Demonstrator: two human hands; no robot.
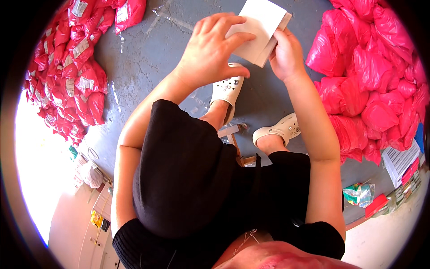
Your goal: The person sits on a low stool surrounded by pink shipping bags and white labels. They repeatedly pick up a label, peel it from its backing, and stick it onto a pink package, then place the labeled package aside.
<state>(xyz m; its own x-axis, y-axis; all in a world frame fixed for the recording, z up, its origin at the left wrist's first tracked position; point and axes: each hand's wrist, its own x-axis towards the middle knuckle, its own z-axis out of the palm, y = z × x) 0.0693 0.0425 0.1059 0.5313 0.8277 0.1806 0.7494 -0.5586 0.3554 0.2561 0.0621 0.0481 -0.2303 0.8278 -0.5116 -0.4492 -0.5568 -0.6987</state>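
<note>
Right hand (287, 53) clamped on the white paper stack (259, 31), I see!
Left hand (211, 49) at the stack's left edge, thumb and fingers apart (touching or not, I can't tell); left of the stack, labelled pink bags (96, 106); right of it, pink plastic bundles (372, 69) without labels I can make out: part done, I judge, those remaining.

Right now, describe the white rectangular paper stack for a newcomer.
Find the grey floor between two heaps of pink plastic bags. Near the picture's top, the bare right hand grips the white paper stack. Unlike the bulging bags, it is flat and square-cornered.
</note>
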